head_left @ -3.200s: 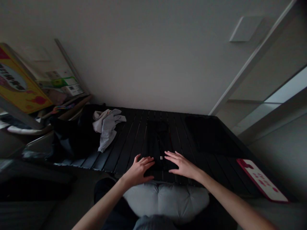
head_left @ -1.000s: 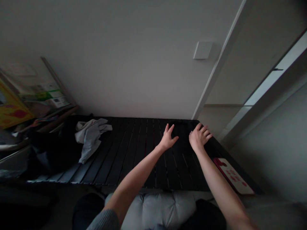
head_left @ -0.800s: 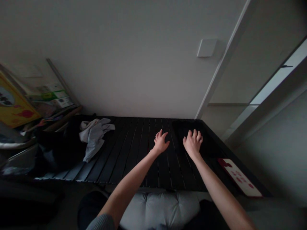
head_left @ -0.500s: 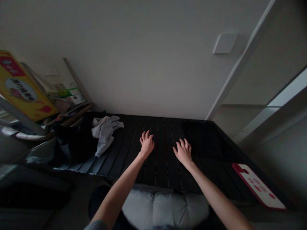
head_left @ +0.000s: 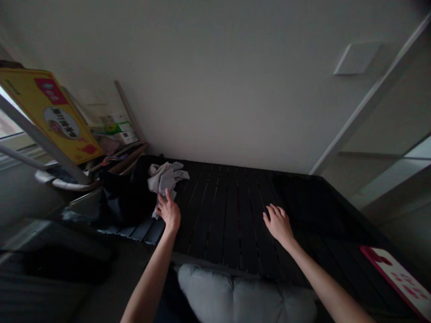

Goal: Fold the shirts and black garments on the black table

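Note:
A crumpled grey garment (head_left: 164, 179) lies at the back left of the black slatted table (head_left: 232, 211). My left hand (head_left: 169, 211) reaches its near end, fingers closing on the hanging corner of the cloth. My right hand (head_left: 279, 223) rests on the slats at the middle right, fingers spread and holding nothing. A dark folded garment (head_left: 296, 190) lies at the back right of the table, hard to make out against the slats.
A pile of dark clothes (head_left: 119, 197) sits at the table's left end. Behind it lean a yellow box (head_left: 54, 116) and small cartons (head_left: 116, 130). A red-and-white card (head_left: 399, 278) lies at the right corner. A grey cushion (head_left: 242, 291) is below me.
Both hands left the dark garment placed at the back right. My left hand swung left to the grey garment; my right hand drew back to the middle. The view turned left.

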A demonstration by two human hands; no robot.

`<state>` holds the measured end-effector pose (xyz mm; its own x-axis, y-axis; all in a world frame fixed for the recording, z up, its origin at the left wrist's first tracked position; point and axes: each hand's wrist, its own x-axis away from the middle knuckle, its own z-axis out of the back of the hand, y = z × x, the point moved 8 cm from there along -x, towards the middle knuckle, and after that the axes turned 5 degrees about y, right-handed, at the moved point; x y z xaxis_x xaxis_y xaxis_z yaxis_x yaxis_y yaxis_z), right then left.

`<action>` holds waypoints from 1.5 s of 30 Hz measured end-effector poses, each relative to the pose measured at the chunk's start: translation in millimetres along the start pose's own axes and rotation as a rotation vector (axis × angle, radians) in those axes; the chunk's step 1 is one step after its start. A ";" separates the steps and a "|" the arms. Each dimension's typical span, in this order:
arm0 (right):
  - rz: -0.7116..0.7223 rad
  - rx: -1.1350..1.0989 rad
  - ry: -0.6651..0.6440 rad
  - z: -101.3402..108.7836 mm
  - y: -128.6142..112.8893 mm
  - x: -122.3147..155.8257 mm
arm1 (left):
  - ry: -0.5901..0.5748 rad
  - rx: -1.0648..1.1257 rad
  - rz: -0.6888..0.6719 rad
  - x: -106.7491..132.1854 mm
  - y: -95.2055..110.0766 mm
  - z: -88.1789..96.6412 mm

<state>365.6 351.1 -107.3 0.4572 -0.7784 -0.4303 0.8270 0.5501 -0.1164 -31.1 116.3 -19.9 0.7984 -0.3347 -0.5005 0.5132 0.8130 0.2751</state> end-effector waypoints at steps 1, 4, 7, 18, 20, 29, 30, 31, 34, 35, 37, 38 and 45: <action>0.000 0.000 0.005 -0.9 0.2 0.1 | -0.034 0.007 0.030 -3.1 -8.9 -2.5; 0.000 0.010 0.015 -2.6 1.0 0.5 | -0.153 0.071 0.019 -2.8 -14.1 -13.2; -0.006 0.005 0.018 -1.6 2.2 0.4 | -0.293 0.302 -0.136 18.1 18.3 -21.4; 0.079 -0.404 0.047 55.4 -64.8 1.7 | -1.008 1.201 -0.395 82.4 152.3 46.2; 0.138 -0.494 0.062 72.5 -80.7 -1.9 | -1.079 1.275 -0.384 78.8 155.6 54.6; 0.344 -0.855 -0.042 122.2 -142.1 16.3 | -0.951 1.501 0.063 66.1 135.5 40.3; 0.310 -0.835 -0.032 118.0 -147.9 19.6 | -0.944 1.523 0.089 67.9 137.1 40.3; 0.255 -0.812 -0.014 112.4 -151.0 21.3 | -0.944 1.540 0.105 69.8 139.1 40.8; 0.080 -0.856 0.028 98.4 -146.0 16.5 | -0.919 1.512 0.074 69.3 141.6 46.1; 0.042 -0.910 0.036 98.0 -140.5 11.6 | -0.897 1.471 0.032 66.8 140.4 49.5; -0.016 -1.024 0.038 104.2 -125.3 -1.6 | -0.886 1.333 -0.115 63.0 138.2 57.9; -0.039 -1.062 0.036 110.3 -116.9 -8.8 | -0.903 1.239 -0.217 63.1 137.9 62.2; -0.034 -1.023 0.048 159.7 -90.0 -43.3 | -0.751 0.759 -0.676 59.1 131.7 83.0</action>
<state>323.6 287.0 64.7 0.4065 -0.7980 -0.4450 0.1535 0.5397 -0.8277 109.7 164.0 54.9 0.1605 -0.9655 -0.2052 0.7401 -0.0199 0.6722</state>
